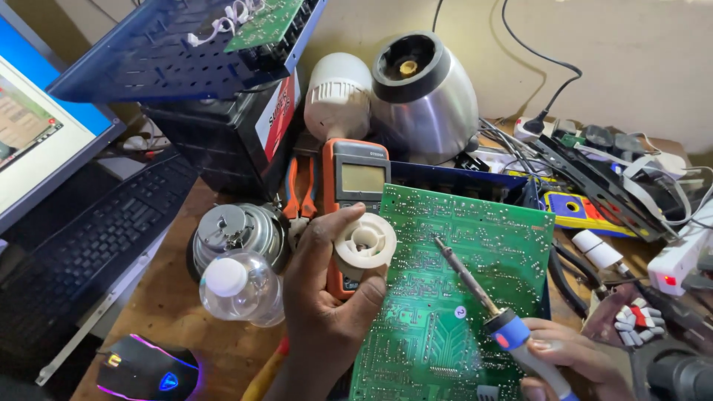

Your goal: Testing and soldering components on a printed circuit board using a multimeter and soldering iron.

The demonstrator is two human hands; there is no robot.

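Gripping a white solder spool between thumb and fingers, the left hand is holding it upright just over the left edge of a green circuit board, in front of an orange multimeter. Clenched around the blue handle of a soldering iron, the right hand is resting at the board's lower right corner and is pointing the iron's metal tip up and to the left, over the middle of the solder side. That board is lying tilted on a blue chassis at the centre of the wooden worktop. Left of the spool, a clear plastic bottle with a white cap is lying beside a round metal part. A glowing computer mouse and a black keyboard are sitting further left, and a steel blender base is standing behind the multimeter.
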